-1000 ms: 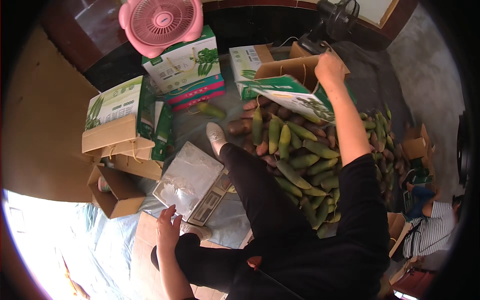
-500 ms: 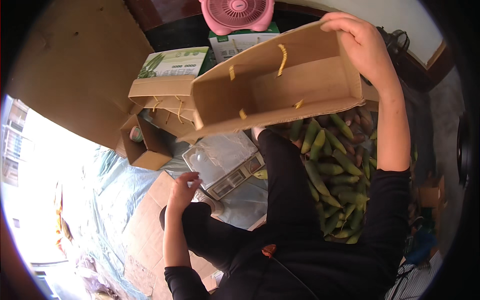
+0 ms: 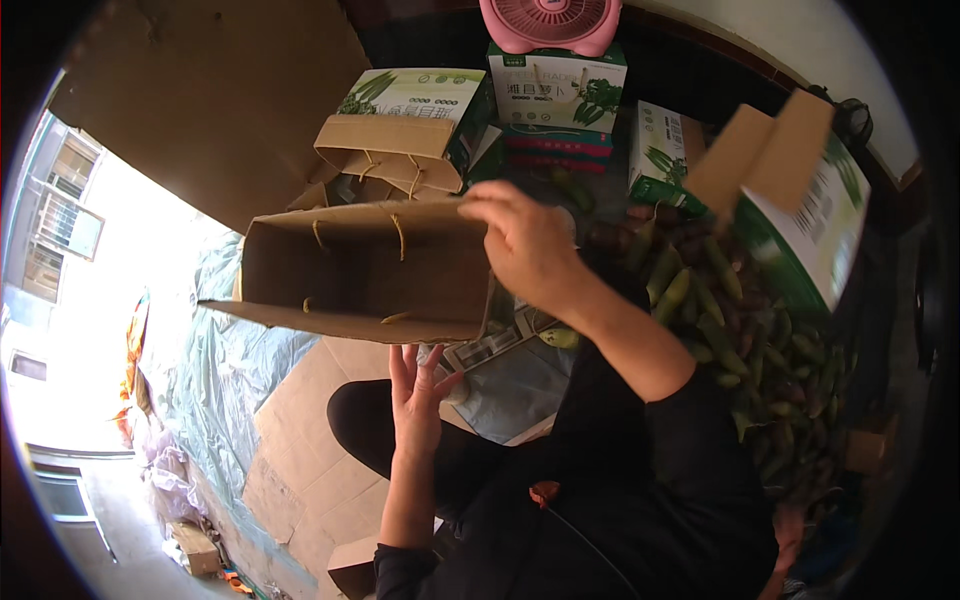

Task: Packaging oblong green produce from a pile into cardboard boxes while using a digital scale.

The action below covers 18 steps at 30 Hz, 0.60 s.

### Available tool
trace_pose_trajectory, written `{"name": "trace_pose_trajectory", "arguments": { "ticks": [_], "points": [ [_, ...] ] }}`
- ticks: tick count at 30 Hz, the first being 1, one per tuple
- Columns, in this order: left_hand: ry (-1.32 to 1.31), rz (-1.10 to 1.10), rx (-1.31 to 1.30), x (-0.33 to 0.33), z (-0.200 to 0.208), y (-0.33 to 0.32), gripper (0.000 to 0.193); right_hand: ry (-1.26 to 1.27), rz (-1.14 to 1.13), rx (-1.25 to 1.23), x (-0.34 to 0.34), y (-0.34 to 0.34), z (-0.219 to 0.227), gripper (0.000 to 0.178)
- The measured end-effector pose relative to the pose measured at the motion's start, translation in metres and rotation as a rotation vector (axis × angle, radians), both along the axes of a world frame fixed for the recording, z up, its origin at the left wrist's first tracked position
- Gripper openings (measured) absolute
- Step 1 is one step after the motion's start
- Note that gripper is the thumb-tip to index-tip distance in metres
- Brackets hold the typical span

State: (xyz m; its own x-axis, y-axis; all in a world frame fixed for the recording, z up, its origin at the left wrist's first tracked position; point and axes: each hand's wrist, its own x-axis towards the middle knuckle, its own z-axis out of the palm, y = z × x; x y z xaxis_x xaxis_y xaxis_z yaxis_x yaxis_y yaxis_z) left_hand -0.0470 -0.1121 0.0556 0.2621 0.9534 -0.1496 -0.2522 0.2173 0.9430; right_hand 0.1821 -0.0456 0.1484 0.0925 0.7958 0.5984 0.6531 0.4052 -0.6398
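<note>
An empty-looking cardboard gift carton [image 3: 370,245] with yellow rope handles is held in front of me, its open side facing up toward me. My right hand [image 3: 525,240] is closed on its right end, thumb and fingers over the rim. Below the near edge of the carton, my left hand [image 3: 415,405] has its fingers stretched up and apart. Its fingertips meet the carton's near side; whether they bear its weight I cannot tell. Under the carton, a weighing scale [image 3: 490,345] is mostly hidden.
Many green radishes [image 3: 715,300] lie heaped at right. Beyond them a white-and-green carton [image 3: 810,215] with raised flaps appears blurred. Other cartons [image 3: 415,105] stand at the back, with a pink fan [image 3: 550,20] on one. Flattened cardboard [image 3: 310,440] and plastic sheeting [image 3: 215,390] cover the left floor.
The carton has moved left and lower, toward my left hand, with my right hand still on its right end. My left hand has straightened its fingers. The view has shifted, showing more cartons at right.
</note>
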Motion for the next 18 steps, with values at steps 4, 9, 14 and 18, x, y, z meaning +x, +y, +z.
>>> {"name": "trace_pose_trajectory", "arguments": {
  "ticks": [4,9,14,18],
  "points": [
    [0.122,-0.126,-0.148,0.005,-0.038,-0.03,0.061,0.023,-0.087,-0.159,-0.029,-0.025,-0.085,0.026],
    [0.288,-0.879,-0.307,0.003,-0.023,-0.059,0.056,0.018,-0.094,-0.335,-0.04,-0.067,-0.157,0.027],
    [0.102,-0.013,0.138,0.046,0.022,-0.035,0.061,0.058,-0.012,-0.491,-0.048,-0.098,-0.149,0.039],
    [-0.02,0.264,-0.293,0.05,0.012,0.004,0.073,0.05,0.112,-0.594,-0.06,-0.125,-0.149,0.048]
  ]
}}
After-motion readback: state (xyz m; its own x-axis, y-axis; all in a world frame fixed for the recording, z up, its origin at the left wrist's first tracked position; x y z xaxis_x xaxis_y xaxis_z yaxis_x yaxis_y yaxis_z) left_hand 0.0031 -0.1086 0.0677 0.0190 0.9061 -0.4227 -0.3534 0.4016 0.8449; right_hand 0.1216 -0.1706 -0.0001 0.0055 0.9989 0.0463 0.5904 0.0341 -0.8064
